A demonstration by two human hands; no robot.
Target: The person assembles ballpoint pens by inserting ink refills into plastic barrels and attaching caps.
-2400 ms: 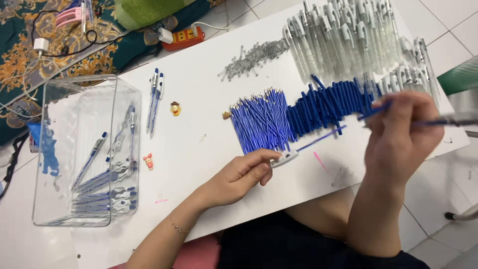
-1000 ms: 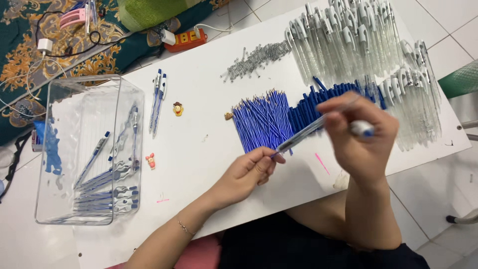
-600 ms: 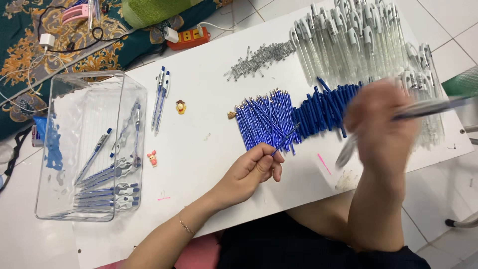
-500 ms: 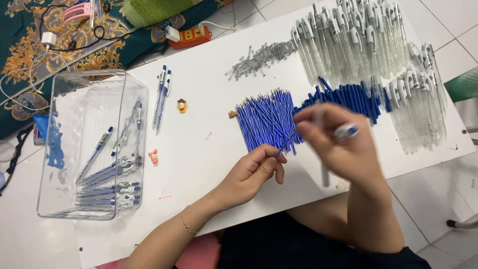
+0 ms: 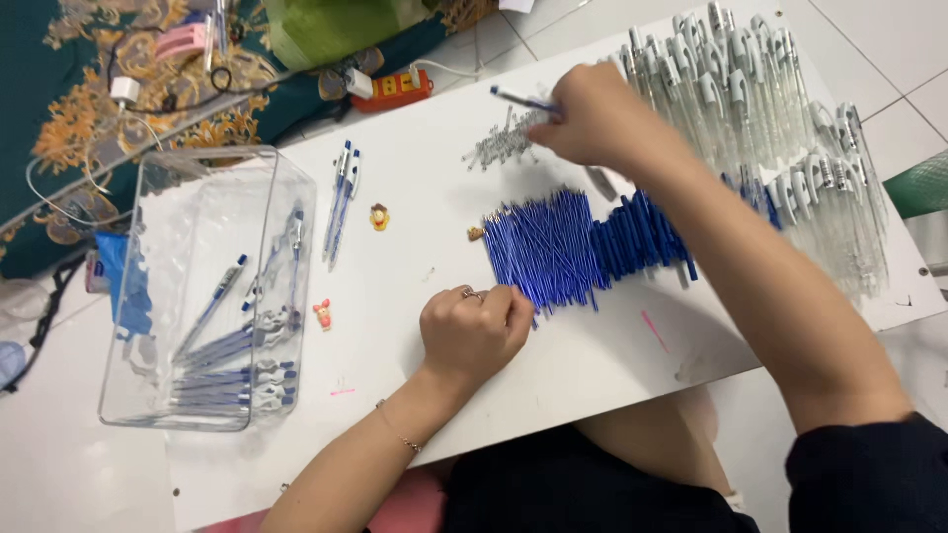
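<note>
Right hand (image 5: 592, 123): reaching across the bench, fingers pinched shut on a blue refill (image 5: 518, 99) whose thin end is sticking out to the left, hovering over the pile of springs (image 5: 499, 148)
Left hand (image 5: 476, 331): resting curled in a loose fist on the bench (image 5: 592, 355) just beside the near edge of the refills; lying closed, whether holding anything small inside not being clear
Refills (image 5: 553, 247): lying in a flat, dense fan of thin blue plastic rods at mid-bench, slightly crossed over one another
Springs: sitting as a small grey heap of fine wire coils, tangling easily
Clear barrels (image 5: 780, 128): spreading in a wide overlapping layer along the far right, glossy see-through plastic tubes with clips
Finished pens (image 5: 339, 202): lying parallel as a small group on bare white bench, left of the springs
Box (image 5: 286, 197): standing at the left, clear rigid plastic with rounded corners, holding more assembled pens (image 5: 232, 355) along its near side
Doing it well: likely keeping the pinch near the refill's tip, picking one coil free of the heap rather than dragging several, sliding it on straight
Small bits: two tiny figure-shaped charms (image 5: 379, 216) lying near the pens, well apart from both hands
</note>
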